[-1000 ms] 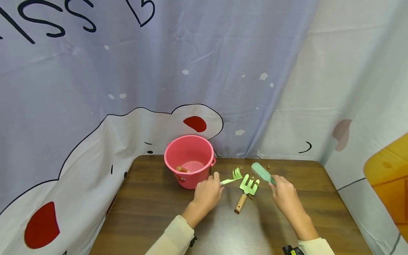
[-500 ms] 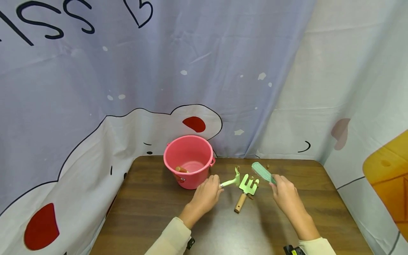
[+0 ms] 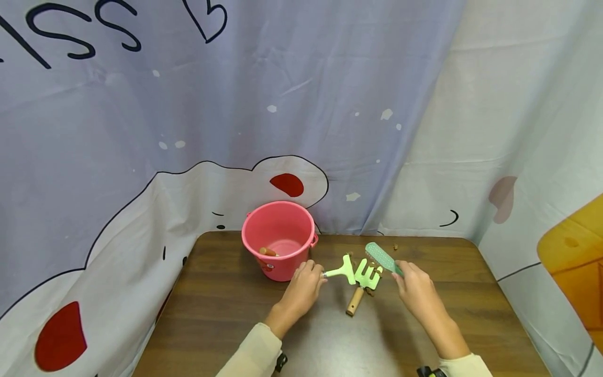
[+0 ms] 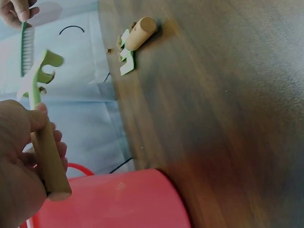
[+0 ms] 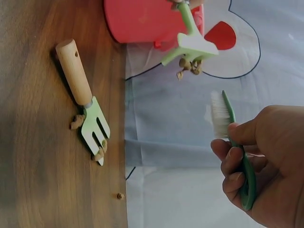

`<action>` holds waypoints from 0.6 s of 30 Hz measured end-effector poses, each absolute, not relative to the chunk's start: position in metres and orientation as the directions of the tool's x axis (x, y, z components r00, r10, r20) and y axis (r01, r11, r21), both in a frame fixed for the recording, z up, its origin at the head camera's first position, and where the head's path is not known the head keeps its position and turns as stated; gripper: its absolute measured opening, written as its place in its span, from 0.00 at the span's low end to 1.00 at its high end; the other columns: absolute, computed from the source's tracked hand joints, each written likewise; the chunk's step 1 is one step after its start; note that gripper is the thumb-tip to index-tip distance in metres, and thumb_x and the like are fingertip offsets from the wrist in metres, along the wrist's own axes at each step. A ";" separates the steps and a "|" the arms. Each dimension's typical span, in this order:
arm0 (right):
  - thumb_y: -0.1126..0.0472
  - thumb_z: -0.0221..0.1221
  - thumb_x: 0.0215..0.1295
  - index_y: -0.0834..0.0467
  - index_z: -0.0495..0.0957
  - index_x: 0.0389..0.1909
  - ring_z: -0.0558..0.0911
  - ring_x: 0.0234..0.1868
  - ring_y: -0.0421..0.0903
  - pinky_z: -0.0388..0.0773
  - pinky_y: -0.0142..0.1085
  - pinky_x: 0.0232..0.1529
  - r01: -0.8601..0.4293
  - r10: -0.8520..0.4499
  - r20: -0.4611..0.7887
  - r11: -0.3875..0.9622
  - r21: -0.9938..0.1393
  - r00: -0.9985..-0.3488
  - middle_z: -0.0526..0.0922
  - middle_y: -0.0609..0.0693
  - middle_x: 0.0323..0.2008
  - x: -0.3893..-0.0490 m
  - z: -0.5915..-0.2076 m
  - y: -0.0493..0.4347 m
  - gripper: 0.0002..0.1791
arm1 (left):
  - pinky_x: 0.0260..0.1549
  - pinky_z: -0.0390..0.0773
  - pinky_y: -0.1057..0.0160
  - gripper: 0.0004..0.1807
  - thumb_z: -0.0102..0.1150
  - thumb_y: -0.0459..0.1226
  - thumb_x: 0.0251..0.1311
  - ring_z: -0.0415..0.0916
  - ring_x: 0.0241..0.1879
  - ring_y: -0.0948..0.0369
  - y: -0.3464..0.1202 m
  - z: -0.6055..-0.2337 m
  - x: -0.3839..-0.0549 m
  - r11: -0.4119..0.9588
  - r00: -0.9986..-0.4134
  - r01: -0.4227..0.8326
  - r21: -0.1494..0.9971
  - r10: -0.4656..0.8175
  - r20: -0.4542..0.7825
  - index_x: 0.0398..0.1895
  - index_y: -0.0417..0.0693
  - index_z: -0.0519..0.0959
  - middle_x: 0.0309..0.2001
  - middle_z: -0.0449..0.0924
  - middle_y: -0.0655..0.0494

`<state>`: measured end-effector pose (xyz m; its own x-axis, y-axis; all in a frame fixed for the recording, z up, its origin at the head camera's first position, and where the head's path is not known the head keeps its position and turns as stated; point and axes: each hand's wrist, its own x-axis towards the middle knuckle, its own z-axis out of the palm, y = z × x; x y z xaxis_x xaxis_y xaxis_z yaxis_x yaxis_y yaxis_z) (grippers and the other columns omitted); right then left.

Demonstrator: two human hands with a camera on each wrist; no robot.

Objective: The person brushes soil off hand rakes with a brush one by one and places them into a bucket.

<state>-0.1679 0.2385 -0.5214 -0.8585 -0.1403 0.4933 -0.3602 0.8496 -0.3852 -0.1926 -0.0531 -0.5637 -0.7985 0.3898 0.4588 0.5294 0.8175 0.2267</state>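
Note:
My left hand (image 3: 300,290) grips the wooden handle of a small hand rake (image 4: 50,161), just right of the pink bucket. The rake's light green head (image 5: 197,44) is held above the table, with brown crumbly bits (image 5: 190,65) at its tines. My right hand (image 3: 416,288) holds a green brush (image 3: 382,256) by its handle, thumb pressed near the bristles. White bristles (image 5: 220,114) face the rake, a gap apart from it. A green garden hand fork (image 5: 76,73) with a wooden handle lies on the table between the hands, brown bits around its tines.
The pink bucket (image 3: 278,268) stands at the table's back edge, with a wooden handle (image 3: 268,252) showing inside. Another brown bit (image 5: 120,195) lies near the back edge of the wooden table (image 3: 212,314). A printed curtain (image 3: 330,131) hangs right behind.
My left hand has turned the rake, so its head now shows its flat back and the tines face away. The brush in my right hand has shifted slightly left toward the rake.

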 end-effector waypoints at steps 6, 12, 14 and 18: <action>0.71 0.64 0.67 0.73 0.79 0.51 0.87 0.42 0.60 0.85 0.51 0.41 -0.364 -0.147 0.451 0.818 -0.445 -0.881 0.86 0.65 0.41 -0.166 -0.520 0.225 0.14 | 0.42 0.76 0.58 0.11 0.65 0.37 0.65 0.74 0.38 0.55 -0.052 -0.572 -0.193 0.781 -0.795 0.559 0.279 0.410 0.446 0.46 0.41 0.81 0.37 0.77 0.52; 0.70 0.59 0.71 0.71 0.79 0.53 0.87 0.46 0.60 0.84 0.52 0.45 -0.362 -0.154 0.414 0.794 -0.489 -0.897 0.85 0.64 0.44 -0.163 -0.519 0.210 0.13 | 0.42 0.76 0.59 0.11 0.64 0.33 0.66 0.73 0.37 0.56 -0.052 -0.576 -0.195 0.757 -0.770 0.599 0.260 0.454 0.449 0.50 0.41 0.79 0.36 0.75 0.53; 0.70 0.59 0.72 0.70 0.80 0.53 0.87 0.45 0.59 0.83 0.52 0.45 -0.367 -0.161 0.411 0.790 -0.492 -0.897 0.86 0.63 0.44 -0.162 -0.519 0.206 0.13 | 0.41 0.76 0.59 0.11 0.63 0.32 0.66 0.73 0.38 0.56 -0.052 -0.578 -0.195 0.749 -0.757 0.614 0.248 0.469 0.455 0.50 0.42 0.79 0.36 0.74 0.54; 0.69 0.59 0.71 0.69 0.80 0.55 0.86 0.42 0.53 0.83 0.48 0.42 -0.361 -0.169 0.382 0.778 -0.515 -0.909 0.86 0.60 0.43 -0.161 -0.518 0.198 0.14 | 0.41 0.76 0.60 0.13 0.63 0.29 0.64 0.73 0.38 0.57 -0.052 -0.582 -0.196 0.737 -0.741 0.634 0.234 0.492 0.457 0.51 0.42 0.77 0.36 0.73 0.55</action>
